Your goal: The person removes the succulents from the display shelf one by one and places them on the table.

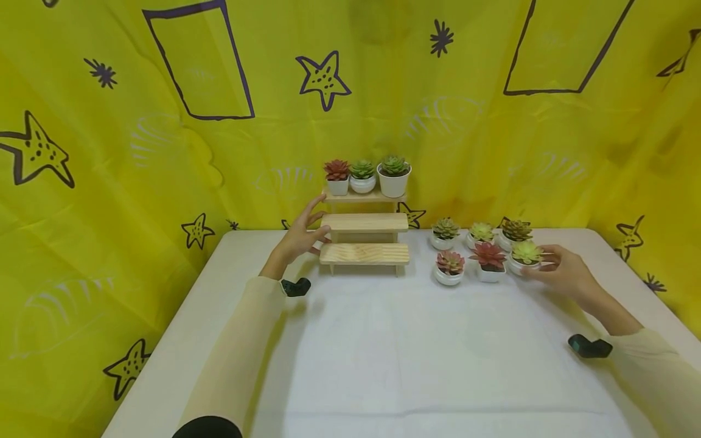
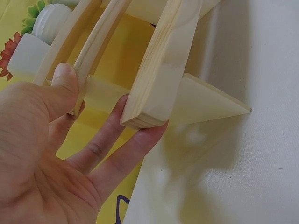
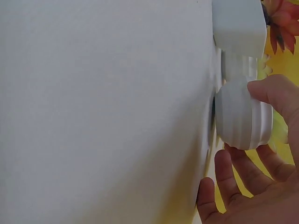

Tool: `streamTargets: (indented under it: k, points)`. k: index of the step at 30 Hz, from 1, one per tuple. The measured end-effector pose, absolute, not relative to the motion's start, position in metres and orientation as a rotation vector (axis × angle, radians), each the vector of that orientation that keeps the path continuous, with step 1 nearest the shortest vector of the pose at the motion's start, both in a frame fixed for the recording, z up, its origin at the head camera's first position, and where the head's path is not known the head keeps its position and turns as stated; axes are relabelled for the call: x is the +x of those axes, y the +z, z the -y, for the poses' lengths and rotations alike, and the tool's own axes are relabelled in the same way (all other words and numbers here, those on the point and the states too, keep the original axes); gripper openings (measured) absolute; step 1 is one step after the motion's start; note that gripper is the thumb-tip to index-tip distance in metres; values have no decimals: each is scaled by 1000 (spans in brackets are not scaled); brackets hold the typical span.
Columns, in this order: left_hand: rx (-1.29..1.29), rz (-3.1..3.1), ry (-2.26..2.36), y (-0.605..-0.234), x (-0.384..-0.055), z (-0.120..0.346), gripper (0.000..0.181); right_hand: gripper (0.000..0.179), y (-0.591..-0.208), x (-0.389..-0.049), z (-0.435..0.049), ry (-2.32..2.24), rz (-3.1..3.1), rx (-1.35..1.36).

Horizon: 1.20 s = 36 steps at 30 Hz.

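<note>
Left hand [image 1: 298,237]: gripped a three-tiered pale wooden stand [image 1: 364,222]. Right hand [image 1: 569,272]: pinched a round white pot with yellow-green rosette succulent [image 1: 526,255].

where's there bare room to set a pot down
Free: the middle step and bottom step, right of the left hand; white tabletop between the sleeves. Crowded: the top step, with three potted succulents, and the six-pot cluster at the right hand.
</note>
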<state>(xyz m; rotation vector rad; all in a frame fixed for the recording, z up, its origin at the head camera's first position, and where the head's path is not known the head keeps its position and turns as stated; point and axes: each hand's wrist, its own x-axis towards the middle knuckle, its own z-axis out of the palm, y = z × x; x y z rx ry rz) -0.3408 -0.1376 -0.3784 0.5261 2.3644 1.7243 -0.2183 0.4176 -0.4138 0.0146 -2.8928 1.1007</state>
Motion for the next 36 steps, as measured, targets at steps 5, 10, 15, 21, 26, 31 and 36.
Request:
streamTargets:
  k: [5, 10, 15, 21, 26, 31, 36]
  points:
    - [523, -2348, 1722, -378, -340, 138, 76, 86, -417, -218, -423, 1127, 2925, -3]
    - [515, -2333, 1732, -378, -341, 139, 78, 89, -416, -217, -426, 1189, 2961, -24]
    - [504, -2349, 1725, -380, -342, 138, 77, 90, -414, -217, -428, 1222, 2983, -6]
    - [506, -2373, 1718, -381, -344, 137, 76, 91, -414, -217, -430, 1236, 2995, -3]
    - [506, -2360, 1739, -379, -343, 137, 76, 92, -413, -217, -430, 1260, 3000, -16]
    - [493, -2356, 1743, -380, -342, 137, 76, 92, -413, -219, -431, 1260, 3009, -12]
    - [505, -2356, 1733, -380, -341, 138, 76, 89, -410, -223, -435, 1211, 3053, 20]
